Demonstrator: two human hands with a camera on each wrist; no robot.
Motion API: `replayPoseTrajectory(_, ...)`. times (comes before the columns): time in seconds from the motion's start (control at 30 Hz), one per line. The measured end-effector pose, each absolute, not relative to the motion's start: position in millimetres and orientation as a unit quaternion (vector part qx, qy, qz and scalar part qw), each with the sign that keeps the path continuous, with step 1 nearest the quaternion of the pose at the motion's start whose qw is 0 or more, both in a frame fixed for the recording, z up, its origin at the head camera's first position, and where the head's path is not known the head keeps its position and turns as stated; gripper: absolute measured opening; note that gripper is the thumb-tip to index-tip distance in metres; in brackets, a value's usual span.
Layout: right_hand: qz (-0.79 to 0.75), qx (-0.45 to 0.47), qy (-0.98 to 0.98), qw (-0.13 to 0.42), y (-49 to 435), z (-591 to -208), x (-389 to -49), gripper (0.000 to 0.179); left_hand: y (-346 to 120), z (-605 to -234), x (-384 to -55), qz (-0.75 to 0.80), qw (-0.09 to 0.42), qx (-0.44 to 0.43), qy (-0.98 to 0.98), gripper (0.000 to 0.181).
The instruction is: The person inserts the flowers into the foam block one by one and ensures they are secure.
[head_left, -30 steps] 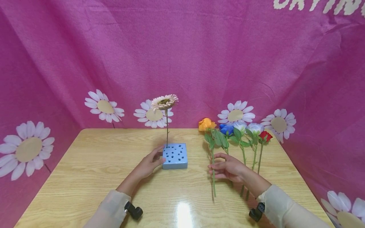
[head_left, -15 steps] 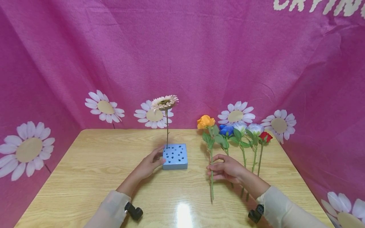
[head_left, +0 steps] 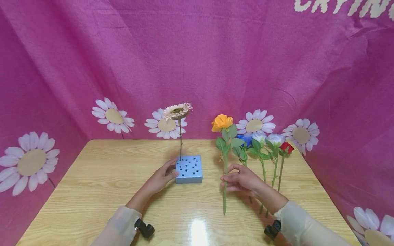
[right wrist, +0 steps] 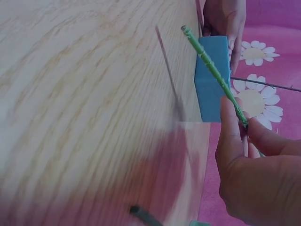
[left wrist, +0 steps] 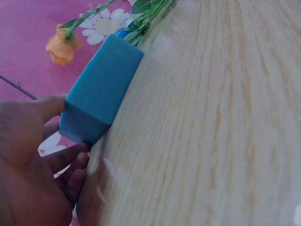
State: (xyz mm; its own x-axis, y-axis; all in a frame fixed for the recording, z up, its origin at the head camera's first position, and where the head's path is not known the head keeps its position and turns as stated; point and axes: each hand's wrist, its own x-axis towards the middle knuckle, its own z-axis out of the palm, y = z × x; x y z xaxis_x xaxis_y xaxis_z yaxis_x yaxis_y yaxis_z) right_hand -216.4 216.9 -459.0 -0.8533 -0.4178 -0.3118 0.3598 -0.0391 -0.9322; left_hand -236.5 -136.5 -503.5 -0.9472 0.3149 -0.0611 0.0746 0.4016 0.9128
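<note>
A blue foam block (head_left: 193, 179) with several holes on top sits on the table. My left hand (head_left: 157, 180) holds its left side, thumb toward the front and fingers behind. In the back left part of the block stands a pale pink gerbera (head_left: 178, 111) on a thin dark stem. To the right, my right hand (head_left: 245, 180) pinches the green stem of an orange rose (head_left: 222, 123) between thumb and fingers. The rose is upright, bloom at the top. In the right wrist view the cut end of its stem (right wrist: 212, 69) points out over the table, overlapping the block.
Right of the rose lie a blue flower (head_left: 245, 140), two whitish-blue flowers (head_left: 275, 138) and a red rose (head_left: 287, 147), stems toward the front. Behind the wooden table (head_left: 123, 164) hangs a pink cloth (head_left: 197, 68) printed with daisies.
The orange rose has been raised from lying low to upright, and my right hand has shifted slightly left with it. My left hand and the block have stayed put.
</note>
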Motion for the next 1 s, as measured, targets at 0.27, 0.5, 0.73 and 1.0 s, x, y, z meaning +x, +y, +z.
replayPoseTrajectory(0.27,-0.726,-0.028,0.640,0.252,212,-457,-220,0.015,-136,-504,-237,0.535,0.112,0.116,0.830,0.064)
replayPoseTrajectory(0.5,-0.711,-0.033,0.659,0.243,207,-453,-224,0.016,-136,-504,-237,0.533,0.112,0.116,0.831,0.065)
replayPoseTrajectory(0.73,-0.702,-0.048,0.675,0.222,202,-449,-230,0.014,-136,-503,-236,0.535,0.113,0.115,0.829,0.065)
replayPoseTrajectory(1.0,-0.711,-0.055,0.669,0.210,192,-446,-236,0.013,-136,-503,-236,0.535,0.111,0.116,0.829,0.065)
